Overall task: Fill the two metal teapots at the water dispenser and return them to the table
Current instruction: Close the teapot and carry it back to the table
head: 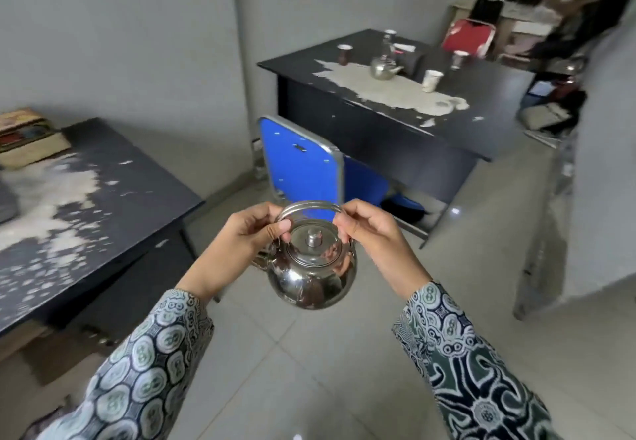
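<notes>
1. Nearest to us we see two patterned sleeves [144,364], and from them both hands reach forward above the tiled floor [309,370].
2. The left hand [247,236] pinches the left side of the wire handle [308,206] of a metal teapot [311,274], with thumb and fingers curled around it.
3. The right hand [370,229] pinches the right side of the same handle in the same way.
4. This teapot hangs in the air between the hands, upright, with its lid [314,243] on and its spout to the left, partly hidden behind the left hand.
5. At the left stands a dark table [137,191] with worn white patches; a woven box [27,136] lies at its far corner.
6. Behind the teapot we see a blue chair [299,167], pushed against a second dark table [395,129].
7. On this far table stands the second metal teapot [383,68], well apart from us, near a white paper cup [431,80] and a dark cup [344,53].
8. Farther right there is a red chair [469,38], and the background there is blurred.
</notes>
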A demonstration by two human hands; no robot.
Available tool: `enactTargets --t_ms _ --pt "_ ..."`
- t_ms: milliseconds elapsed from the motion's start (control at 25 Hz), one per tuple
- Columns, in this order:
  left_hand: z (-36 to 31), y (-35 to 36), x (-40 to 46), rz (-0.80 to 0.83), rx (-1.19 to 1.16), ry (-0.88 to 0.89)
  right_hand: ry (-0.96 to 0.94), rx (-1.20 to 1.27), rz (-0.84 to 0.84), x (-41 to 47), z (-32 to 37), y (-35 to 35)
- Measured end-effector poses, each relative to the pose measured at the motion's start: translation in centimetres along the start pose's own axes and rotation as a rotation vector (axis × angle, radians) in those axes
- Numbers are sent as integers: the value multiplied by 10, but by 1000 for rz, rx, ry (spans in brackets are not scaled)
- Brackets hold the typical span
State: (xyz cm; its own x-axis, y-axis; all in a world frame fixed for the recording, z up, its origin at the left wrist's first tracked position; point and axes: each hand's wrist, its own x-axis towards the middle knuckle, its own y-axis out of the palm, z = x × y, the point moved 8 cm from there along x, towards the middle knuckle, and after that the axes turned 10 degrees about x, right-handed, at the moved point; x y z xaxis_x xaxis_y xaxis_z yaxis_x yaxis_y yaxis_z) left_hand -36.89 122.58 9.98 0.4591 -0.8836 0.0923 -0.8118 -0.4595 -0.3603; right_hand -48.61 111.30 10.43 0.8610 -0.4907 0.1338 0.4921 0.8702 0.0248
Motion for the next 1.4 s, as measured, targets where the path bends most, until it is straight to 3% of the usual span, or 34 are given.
enactTargets --t_ms 360,520,1120,1400 --pt "-53 240 180 393 -47 79 32 41 -519 -33 -15 -274" --pt "-66 325 268 462 -67 91 17 -6 -649 -16 -26 -380" --pt "-121 564 644 570 10 62 13 -8 -692 153 -29 -764" --pt "-141 670 822 467 12 84 33 -57 -528 258 -33 -965"
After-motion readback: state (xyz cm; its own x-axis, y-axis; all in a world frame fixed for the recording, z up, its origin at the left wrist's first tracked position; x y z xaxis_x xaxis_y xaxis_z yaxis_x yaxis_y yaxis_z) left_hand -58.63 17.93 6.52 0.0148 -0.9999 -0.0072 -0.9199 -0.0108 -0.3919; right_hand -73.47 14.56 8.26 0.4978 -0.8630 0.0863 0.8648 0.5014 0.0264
